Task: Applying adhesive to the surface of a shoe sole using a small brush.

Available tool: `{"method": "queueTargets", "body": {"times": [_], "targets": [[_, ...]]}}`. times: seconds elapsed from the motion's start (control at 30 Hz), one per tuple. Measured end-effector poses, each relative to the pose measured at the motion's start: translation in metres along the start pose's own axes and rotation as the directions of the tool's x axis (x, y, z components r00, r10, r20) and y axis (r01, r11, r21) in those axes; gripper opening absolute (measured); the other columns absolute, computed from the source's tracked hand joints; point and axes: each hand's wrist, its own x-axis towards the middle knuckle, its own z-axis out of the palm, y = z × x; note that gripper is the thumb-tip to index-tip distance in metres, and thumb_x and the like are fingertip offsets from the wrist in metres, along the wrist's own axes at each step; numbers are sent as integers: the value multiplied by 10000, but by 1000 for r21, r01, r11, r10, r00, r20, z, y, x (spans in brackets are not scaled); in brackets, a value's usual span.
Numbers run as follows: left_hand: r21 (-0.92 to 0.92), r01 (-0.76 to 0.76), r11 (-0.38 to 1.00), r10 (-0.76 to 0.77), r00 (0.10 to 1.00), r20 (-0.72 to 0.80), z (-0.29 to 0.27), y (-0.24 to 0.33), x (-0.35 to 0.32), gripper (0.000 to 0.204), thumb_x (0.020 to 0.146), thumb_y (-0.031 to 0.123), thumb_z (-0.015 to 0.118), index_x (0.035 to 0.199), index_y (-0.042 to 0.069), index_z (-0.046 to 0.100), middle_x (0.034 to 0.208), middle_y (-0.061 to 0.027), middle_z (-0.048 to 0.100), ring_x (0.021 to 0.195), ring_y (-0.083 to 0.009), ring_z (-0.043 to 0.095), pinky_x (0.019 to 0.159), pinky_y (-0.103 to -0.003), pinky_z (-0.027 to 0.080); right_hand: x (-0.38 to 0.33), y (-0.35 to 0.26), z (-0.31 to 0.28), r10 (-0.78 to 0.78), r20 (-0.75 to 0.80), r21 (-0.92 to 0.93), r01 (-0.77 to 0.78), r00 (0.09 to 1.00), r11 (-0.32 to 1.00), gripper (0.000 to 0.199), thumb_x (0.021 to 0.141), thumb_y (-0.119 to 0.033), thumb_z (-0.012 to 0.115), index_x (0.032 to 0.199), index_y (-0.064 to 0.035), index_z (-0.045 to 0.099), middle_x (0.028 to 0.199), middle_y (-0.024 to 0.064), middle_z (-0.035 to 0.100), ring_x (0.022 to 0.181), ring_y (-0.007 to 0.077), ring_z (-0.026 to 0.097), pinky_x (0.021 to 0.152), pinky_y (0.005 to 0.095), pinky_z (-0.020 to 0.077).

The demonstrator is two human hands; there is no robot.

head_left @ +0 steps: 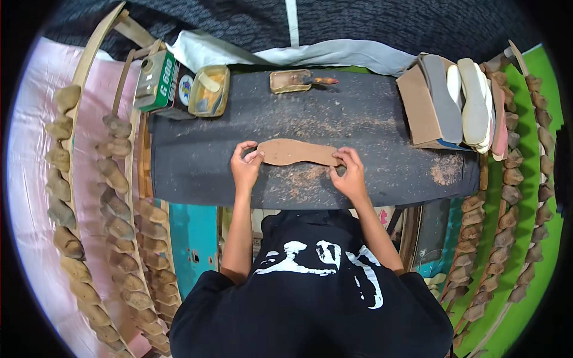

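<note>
Flat tan leather insole blank: one, lying on the dusty dark workbench mat, pinched at its two ends by left hand and right hand, fingers closed on the edges. Could slip on loose brown sawdust. One green tin, two open glue trays.

Both forearms extended, hands apart, left hand and right hand pinching (fingers curled)

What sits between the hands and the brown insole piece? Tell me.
Nothing visible. The left hand pinches one end of the brown insole piece and the right hand the other, flat on the dark worktop.
</note>
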Motion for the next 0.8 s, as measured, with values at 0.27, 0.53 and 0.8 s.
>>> {"method": "queueTargets", "body": {"times": [0.27,0.53,0.8], "targets": [[360,-40,932,25,999,45,-30,-1,-6,273,873,-25,820,1134,-27,740,1208,-142,738,1041,-214,754,925,-326,617,3,-16,34,-61,109,-290,90,992,953,431,798,-59,779,1214,21,694,1350,205,627,1256,422,632,1087,454,527],[686,-284,670,211,959,191,-14,-7,-17,368,810,169,889,1161,98,803,1316,-94,631,1156,-323,584,1058,-460,482,-13,-18,47,-74,189,-467,156,979,870,625,828,-178,820,1386,14,616,1499,228,539,1430,481,476,1211,525,403],[730,-280,623,224,959,177,-6,-8,-23,361,852,164,847,1201,93,787,1425,-142,556,1235,-349,540,1086,-476,460,-4,-21,42,-24,178,-452,103,984,886,576,858,-219,808,1360,12,645,1482,206,558,1438,427,472,1191,520,400]]}}
